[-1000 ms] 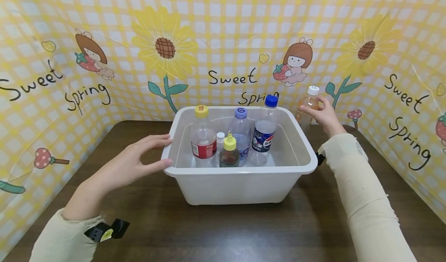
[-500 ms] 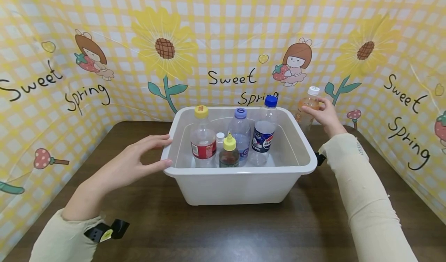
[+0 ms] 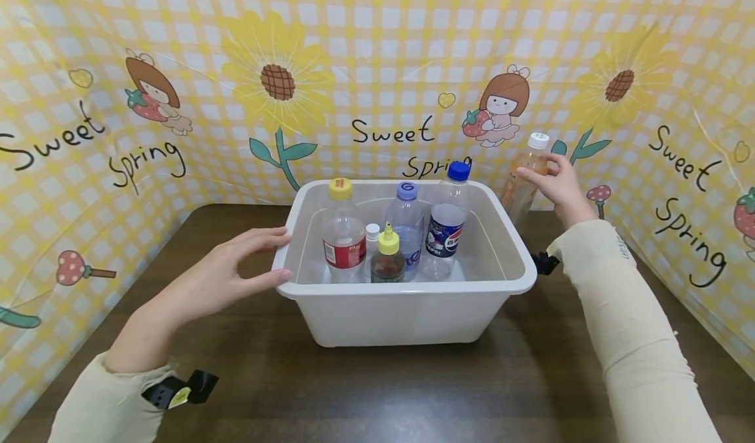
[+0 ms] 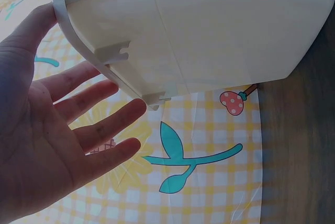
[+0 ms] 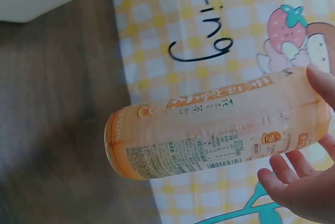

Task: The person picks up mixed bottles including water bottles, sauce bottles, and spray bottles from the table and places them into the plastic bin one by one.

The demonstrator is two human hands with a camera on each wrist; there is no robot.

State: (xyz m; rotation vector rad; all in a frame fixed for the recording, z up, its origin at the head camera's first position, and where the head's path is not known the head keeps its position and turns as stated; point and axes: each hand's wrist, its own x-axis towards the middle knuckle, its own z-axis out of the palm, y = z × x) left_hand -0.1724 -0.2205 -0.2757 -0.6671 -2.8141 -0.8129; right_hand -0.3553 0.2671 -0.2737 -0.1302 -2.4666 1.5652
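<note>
My right hand grips an orange-labelled plastic bottle with a white cap near its top, just beyond the tub's right rim. In the right wrist view its base hangs over the dark tabletop. My left hand rests its fingertips and thumb against the left rim of a white plastic tub, fingers extended. Inside the tub stand a yellow-capped bottle with a red label, a purple-capped bottle, a blue-capped Pepsi bottle, a small white-capped bottle and a small squeeze bottle with a yellow nozzle.
The tub sits on a dark wooden table. A yellow checked cloth with flowers and lettering hangs behind and along both sides. Inside the tub, the bottles stand in the left and middle; its right end shows bare floor.
My right hand has lifted the orange-labelled bottle slightly up and to the right, and the bottle now leans more. My left hand and the tub have stayed in place.
</note>
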